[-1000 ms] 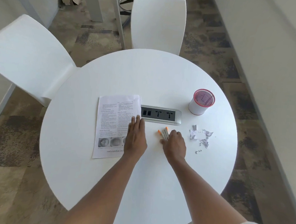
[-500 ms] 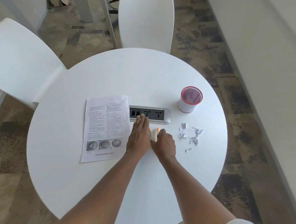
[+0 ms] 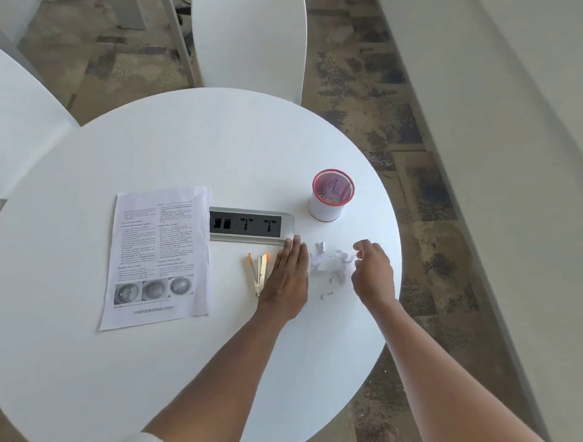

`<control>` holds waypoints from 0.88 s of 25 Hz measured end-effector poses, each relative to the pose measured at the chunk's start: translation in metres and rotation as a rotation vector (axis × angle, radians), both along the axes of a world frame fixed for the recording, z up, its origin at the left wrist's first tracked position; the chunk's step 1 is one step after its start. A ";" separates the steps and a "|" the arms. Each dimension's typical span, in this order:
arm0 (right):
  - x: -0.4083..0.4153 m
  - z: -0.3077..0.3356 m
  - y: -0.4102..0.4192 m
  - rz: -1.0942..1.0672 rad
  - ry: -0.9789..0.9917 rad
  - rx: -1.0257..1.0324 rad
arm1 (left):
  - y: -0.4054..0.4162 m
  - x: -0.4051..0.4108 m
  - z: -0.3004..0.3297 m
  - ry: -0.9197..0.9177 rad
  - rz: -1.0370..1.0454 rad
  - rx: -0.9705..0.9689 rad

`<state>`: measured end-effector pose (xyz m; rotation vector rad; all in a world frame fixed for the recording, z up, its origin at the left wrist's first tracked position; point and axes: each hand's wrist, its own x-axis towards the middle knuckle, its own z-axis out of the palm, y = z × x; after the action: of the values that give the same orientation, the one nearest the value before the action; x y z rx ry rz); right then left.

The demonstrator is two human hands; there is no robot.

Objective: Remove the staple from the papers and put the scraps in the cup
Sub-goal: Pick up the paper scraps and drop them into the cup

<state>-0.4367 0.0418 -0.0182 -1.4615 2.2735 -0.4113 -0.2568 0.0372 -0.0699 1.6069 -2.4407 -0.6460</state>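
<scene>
The printed papers (image 3: 158,257) lie flat on the left half of the round white table (image 3: 192,153). An orange-tipped staple remover (image 3: 259,273) rests on the table, just left of my left hand (image 3: 288,277), which lies flat with its fingers together. A heap of white paper scraps (image 3: 328,262) and small staple bits (image 3: 326,294) sits between my hands. My right hand (image 3: 372,272) hovers at the right side of the scraps, fingers curled, and holds nothing that I can see. The white cup with a red mesh rim (image 3: 331,196) stands behind the scraps.
A grey socket strip (image 3: 249,225) is set into the table's middle, between the papers and the cup. Two white chairs (image 3: 250,37) stand at the far side and far left. The table's right edge is close to my right hand.
My right hand let go of the staple remover and moved right to the scraps. My left hand slid right, past the remover, which now lies on the table.
</scene>
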 end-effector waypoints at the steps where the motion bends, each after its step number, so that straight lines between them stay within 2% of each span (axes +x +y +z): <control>1: -0.006 -0.005 -0.002 0.022 -0.007 0.025 | -0.001 -0.001 -0.006 -0.011 0.008 -0.001; 6: -0.014 -0.025 -0.015 0.068 -0.001 0.111 | 0.002 -0.004 -0.021 -0.066 0.082 -0.067; 16: 0.017 -0.021 -0.041 0.259 -0.140 0.021 | 0.007 -0.005 -0.030 -0.025 0.135 -0.098; 20: 0.026 -0.013 -0.039 0.509 -0.012 0.195 | 0.007 -0.003 -0.031 -0.025 0.148 -0.094; 22: 0.026 -0.014 -0.037 0.558 0.077 0.219 | 0.006 -0.004 -0.031 -0.027 0.147 -0.099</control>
<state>-0.4110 0.0048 -0.0325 -1.9162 1.7812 0.0612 -0.2604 0.0431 -0.1013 1.7448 -2.3055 -0.4764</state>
